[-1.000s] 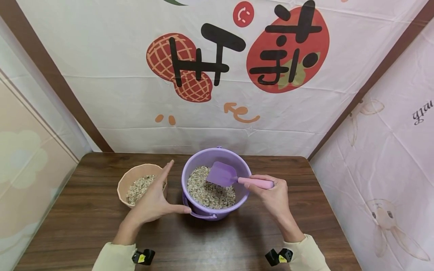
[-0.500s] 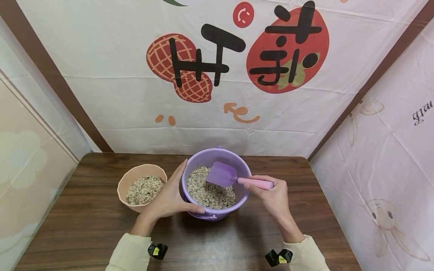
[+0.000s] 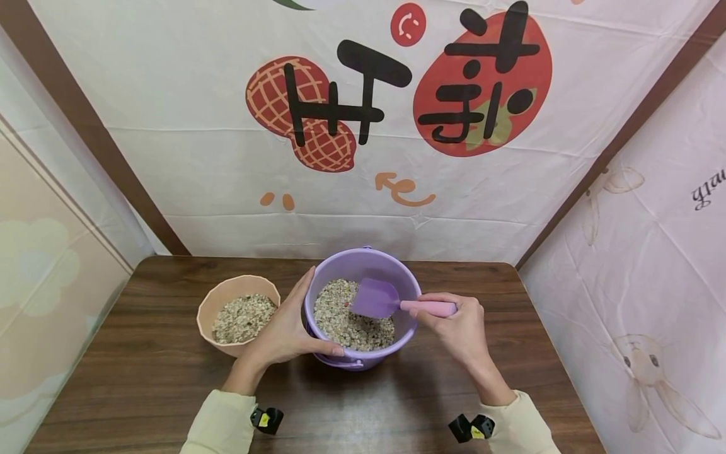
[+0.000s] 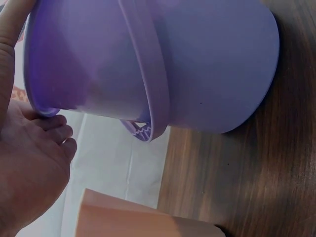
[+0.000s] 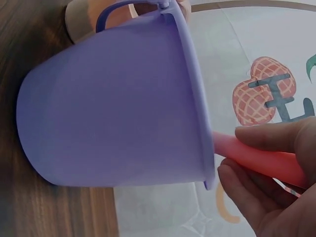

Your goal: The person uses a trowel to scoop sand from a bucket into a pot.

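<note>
A purple bucket [image 3: 391, 270] stands mid-table with pale grit-like grains [image 3: 334, 321] inside. My left hand [image 3: 283, 334] holds its left side, thumb over the near rim and fingers spread along the far side; the left wrist view shows the curled fingertips at the bucket [image 4: 212, 69] rim. In my right hand [image 3: 460, 325] is a toy shovel, gripped by its pink handle [image 5: 261, 160] between thumb and fingers. The shovel's purple blade [image 3: 375, 298] sits inside the bucket, low over the grains. A tiny red speck shows beside the blade.
A peach faceted bowl [image 3: 212, 299] holding similar grains stands left of the bucket, close to my left hand. The bucket's handle [image 4: 153, 74] hangs down its outer side. A printed cloth wall [image 3: 482, 233] rises behind the brown wooden table [image 3: 142, 353].
My left hand has moved right from beside the bowl and taken hold of the bucket's rim. The shovel blade has shifted slightly right and down over the grains.
</note>
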The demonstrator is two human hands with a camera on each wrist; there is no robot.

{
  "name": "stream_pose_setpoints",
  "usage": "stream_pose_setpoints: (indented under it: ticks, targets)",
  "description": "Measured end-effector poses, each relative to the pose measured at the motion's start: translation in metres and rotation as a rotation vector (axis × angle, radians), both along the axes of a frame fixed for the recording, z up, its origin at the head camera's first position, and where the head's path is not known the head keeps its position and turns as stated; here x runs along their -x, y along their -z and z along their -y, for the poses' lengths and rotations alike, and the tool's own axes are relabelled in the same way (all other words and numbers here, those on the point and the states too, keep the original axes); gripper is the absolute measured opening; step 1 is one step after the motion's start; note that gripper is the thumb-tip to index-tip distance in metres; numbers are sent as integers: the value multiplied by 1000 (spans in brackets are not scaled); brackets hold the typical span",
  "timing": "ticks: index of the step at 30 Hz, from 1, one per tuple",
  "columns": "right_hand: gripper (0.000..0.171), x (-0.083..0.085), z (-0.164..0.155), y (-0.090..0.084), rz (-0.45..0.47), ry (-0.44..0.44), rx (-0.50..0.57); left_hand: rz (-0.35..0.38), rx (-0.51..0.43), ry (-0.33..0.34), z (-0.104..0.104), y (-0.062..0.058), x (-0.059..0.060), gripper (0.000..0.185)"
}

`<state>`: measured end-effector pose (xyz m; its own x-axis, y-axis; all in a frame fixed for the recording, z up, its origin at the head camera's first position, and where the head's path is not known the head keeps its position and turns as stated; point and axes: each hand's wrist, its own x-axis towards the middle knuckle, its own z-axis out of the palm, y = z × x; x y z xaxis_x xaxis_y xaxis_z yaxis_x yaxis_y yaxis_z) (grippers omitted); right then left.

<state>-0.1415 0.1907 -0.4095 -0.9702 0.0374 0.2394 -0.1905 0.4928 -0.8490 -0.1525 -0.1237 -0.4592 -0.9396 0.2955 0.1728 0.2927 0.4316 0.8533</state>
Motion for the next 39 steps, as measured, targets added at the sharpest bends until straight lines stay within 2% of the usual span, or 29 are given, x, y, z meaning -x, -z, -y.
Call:
stream_pose_setpoints:
  ticks: [3,9,17,23,30,39]
  targets:
    - [25,0,0,-5,2,-12,-73,0,-9,1,0,1,0,154]
    - [19,2,4,-16,52,-92,-158,2,-29,6,0,2,0,154]
    - [20,4,14,-25,14,-190,-305,10,-38,8,-1,2,-1,154]
    - [17,5,21,-27,43,-239,-318,-4,-41,11,0,3,0,153]
    - [18,6,21,-25,73,-346,-290,-4,-47,14,0,2,0,153]
    - [17,8,24,-21,92,-323,-232,-4,-43,16,0,3,0,153]
